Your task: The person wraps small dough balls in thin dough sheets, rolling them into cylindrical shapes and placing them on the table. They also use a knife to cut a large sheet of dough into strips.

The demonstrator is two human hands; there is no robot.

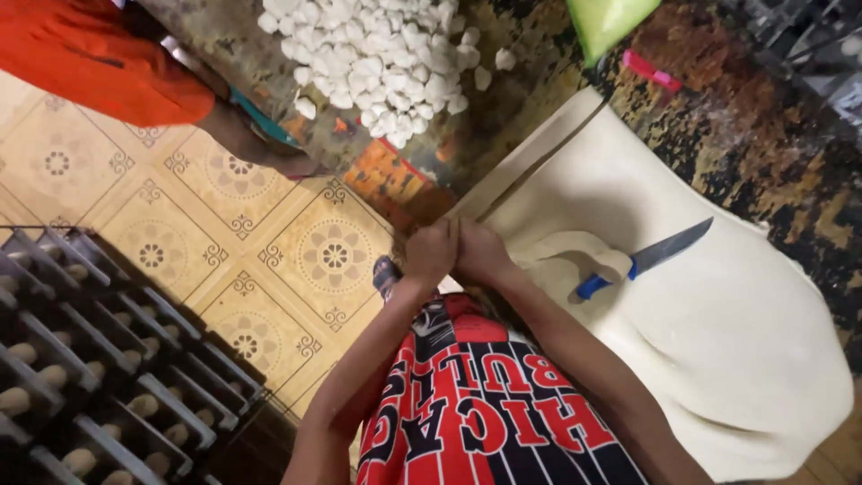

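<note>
Both hands, left hand (429, 253) and right hand (480, 251), pinch a dough strip (525, 162) at the counter (763, 135) edge. Just right of the grip lies a knife (646, 258) on the dough sheet (718, 332).

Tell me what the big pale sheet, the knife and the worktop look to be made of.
Pale sheet: likely soft dough, matte cream, slumping at its edges, a cut strip pulled off by both hands.
Knife: dull grey metal blade, glossy blue handle, probably plastic.
Worktop: dark mottled surface, maybe stone or worn laminate; cannot tell.
</note>
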